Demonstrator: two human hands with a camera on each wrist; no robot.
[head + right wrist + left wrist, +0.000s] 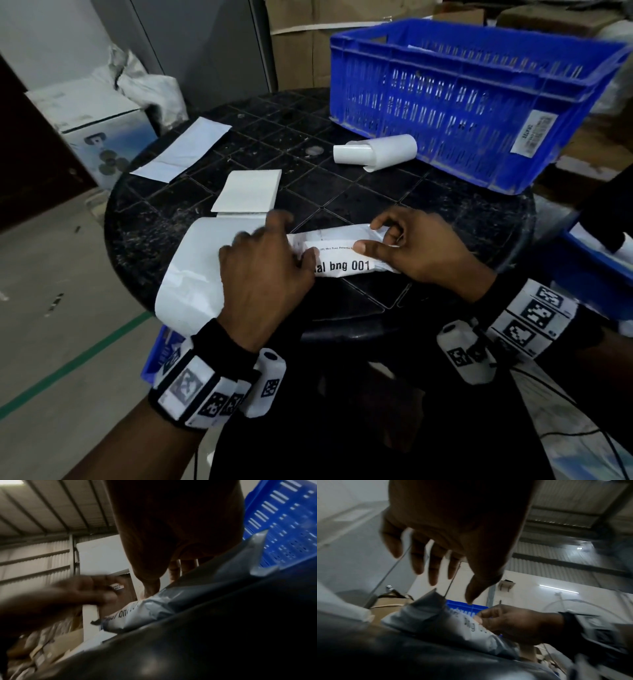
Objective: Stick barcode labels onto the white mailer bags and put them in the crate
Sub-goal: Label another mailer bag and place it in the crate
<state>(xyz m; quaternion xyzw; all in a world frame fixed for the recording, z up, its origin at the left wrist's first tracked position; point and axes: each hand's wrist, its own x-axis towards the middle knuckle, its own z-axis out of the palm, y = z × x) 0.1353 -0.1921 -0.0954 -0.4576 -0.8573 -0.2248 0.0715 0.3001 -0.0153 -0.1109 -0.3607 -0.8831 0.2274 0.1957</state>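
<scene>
A crumpled white mailer bag printed "bng 001" lies on the black round table near its front edge. My right hand pinches the bag's right end between thumb and index finger. My left hand is over the bag's left end, and the left wrist view shows its fingers straight, spread and just above the bag. A plain white bag lies under my left wrist and overhangs the table edge. The blue crate stands at the back right.
A roll of white labels lies in front of the crate. A square stack of white sheets sits mid-table, and a flat white mailer lies at the back left. Blue bins stand below the table at left and right.
</scene>
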